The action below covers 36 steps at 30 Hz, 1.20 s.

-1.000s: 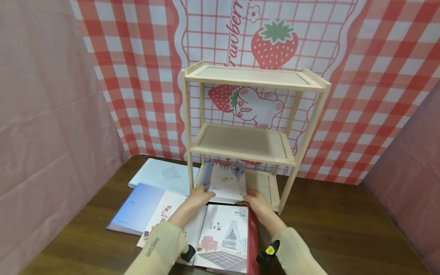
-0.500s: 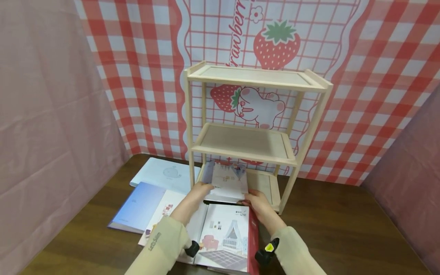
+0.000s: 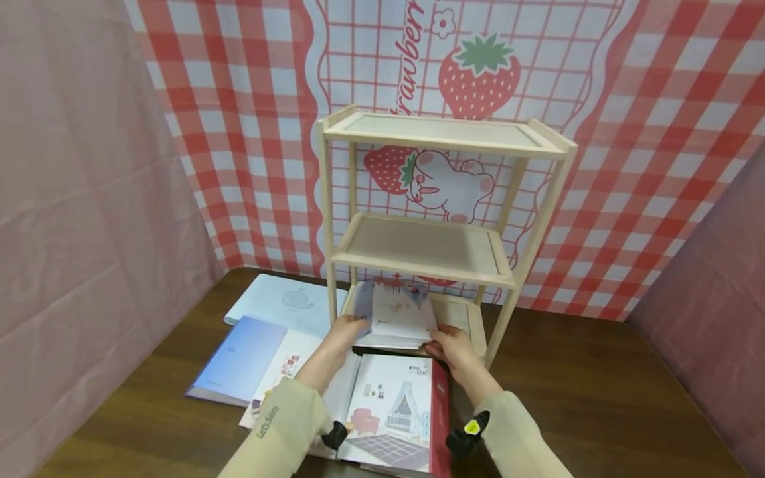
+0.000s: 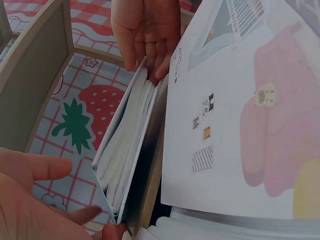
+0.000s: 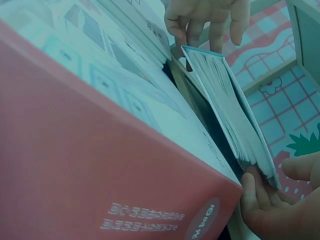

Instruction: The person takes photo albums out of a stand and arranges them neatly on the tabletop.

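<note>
On the bottom shelf [image 3: 466, 318] a thick hardcover book [image 3: 403, 318] lies between my two hands, its pale cover printed with a drawing. My left hand [image 3: 337, 345] holds its left edge, where a grey-blue strip shows. At the opposite edge my right hand [image 3: 457, 352] grips it, thumb near the top and fingers lower. In the left wrist view the book's pages [image 4: 125, 150] face the camera, and my left hand's [image 4: 30, 200] fingers reach under the lower corner. In the right wrist view, the fingers of my right hand [image 5: 285, 205] touch the book's [image 5: 220, 100] near end.
A red-spined book [image 3: 388, 418] with a room drawing lies just in front of the shelf. To the left lie a white book [image 3: 283, 372], a blue book [image 3: 242, 358] and a light blue whale book [image 3: 287, 302]. The middle shelf board [image 3: 424, 245] hangs above my hands.
The book's cover has shifted slightly right and slants more, showing more of the grey-blue strip at its left. My right hand has moved slightly right; both hands stay at the book's edges.
</note>
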Available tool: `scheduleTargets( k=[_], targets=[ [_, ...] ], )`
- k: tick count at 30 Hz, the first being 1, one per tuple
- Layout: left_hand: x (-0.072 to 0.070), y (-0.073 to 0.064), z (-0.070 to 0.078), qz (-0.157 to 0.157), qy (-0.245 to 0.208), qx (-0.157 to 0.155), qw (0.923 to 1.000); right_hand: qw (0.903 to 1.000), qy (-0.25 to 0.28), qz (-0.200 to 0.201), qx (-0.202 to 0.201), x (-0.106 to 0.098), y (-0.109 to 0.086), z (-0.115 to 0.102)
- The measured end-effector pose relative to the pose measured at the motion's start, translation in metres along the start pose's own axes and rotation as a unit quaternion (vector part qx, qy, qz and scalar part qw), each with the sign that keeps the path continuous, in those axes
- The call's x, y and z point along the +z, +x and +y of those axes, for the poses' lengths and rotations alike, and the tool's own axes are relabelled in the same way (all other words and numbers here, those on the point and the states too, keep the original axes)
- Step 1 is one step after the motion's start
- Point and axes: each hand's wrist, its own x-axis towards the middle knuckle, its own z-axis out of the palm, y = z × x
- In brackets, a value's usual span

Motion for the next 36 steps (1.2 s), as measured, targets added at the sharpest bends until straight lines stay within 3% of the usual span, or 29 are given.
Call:
scheduleTargets(
  k=[6,15,23,31,36],
  targets=[
    [0.001,0.0,-0.004,0.008,-0.012,-0.002,0.9999,0.9999,-0.004,0.01,-0.001,-0.001,-0.003,-0.001],
    [0.002,-0.001,-0.006,0.01,-0.017,0.023,0.9995,1.0,0.008,-0.004,-0.002,-0.004,-0.011,-0.004],
    [0.0,-0.002,-0.009,0.008,-0.028,0.035,0.9989,0.9924,0.119,-0.028,0.015,-0.008,-0.016,-0.003],
    [-0.002,-0.01,-0.01,-0.004,-0.026,0.039,0.9989,0.9867,0.145,-0.073,0.01,-0.012,-0.024,-0.001],
    [-0.004,-0.015,-0.013,-0.018,-0.041,0.045,0.998,0.9829,0.167,-0.076,0.016,-0.013,-0.029,-0.002]
  ],
)
